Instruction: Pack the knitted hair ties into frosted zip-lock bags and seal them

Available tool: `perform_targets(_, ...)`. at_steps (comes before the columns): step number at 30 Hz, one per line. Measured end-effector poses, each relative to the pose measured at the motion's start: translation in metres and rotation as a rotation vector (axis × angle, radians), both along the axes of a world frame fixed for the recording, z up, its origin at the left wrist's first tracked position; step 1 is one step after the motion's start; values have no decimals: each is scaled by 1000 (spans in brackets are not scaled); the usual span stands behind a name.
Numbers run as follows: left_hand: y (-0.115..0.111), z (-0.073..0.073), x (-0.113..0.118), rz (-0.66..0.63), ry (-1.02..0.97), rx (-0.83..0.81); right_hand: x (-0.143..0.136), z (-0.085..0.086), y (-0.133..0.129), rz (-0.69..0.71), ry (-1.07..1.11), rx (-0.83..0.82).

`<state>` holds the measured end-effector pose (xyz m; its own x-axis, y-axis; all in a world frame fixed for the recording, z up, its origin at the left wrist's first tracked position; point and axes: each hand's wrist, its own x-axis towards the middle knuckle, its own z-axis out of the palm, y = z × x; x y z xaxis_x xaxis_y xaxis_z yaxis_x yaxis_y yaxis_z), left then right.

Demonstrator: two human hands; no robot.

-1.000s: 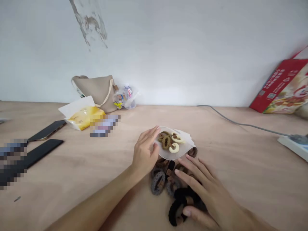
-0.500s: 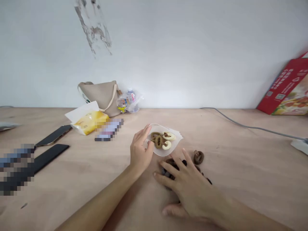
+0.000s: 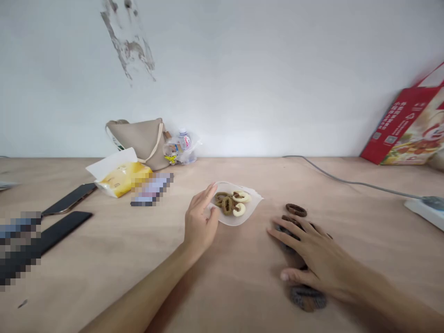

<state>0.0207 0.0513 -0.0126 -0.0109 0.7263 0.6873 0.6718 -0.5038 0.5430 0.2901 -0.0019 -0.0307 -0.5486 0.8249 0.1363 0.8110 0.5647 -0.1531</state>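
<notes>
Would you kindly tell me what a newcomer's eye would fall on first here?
Probably the translucent white plastic pouch with cream and olive-brown fuzzy rings, at the centre beside the left hand. Next, perhaps the red, food-printed bag at far right, then the dark fuzzy rings partly under the right hand.

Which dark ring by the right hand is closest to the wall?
The brown ring just beyond the right hand; the other dark ones lie nearer the person.

beige bag (image 3: 140, 137) | yellow tissue pack (image 3: 120, 179) | grey cable (image 3: 347, 181) | red bag (image 3: 391, 122)
</notes>
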Motion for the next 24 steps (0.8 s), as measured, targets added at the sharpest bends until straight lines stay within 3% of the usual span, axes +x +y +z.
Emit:
perform_targets(5, -5, 2, 5, -29, 12, 7, 18, -3, -20, 44, -40, 112)
perform_targets(10, -11, 3, 12, -50, 24, -7, 9, 3, -35, 227, -119, 519)
perform_targets(13, -13, 3, 13, -71, 25, 3, -3, -3, -40, 292, -195, 656)
perform_targets(15, -14, 3, 14, -80, 24, 15, -4, -8, -39, 202, -214, 649)
perform_targets(18, -15, 4, 15, -93, 36, 22, 4, -7, -27, 53, -178, 513)
perform_targets(22, -17, 7, 14, -103, 85, 34, 18, 4, 8, -234, -55, 252)
perform_targets(24, -18, 7, 14, -115, 124, 59, 25, 3, 26, -325, -26, 201)
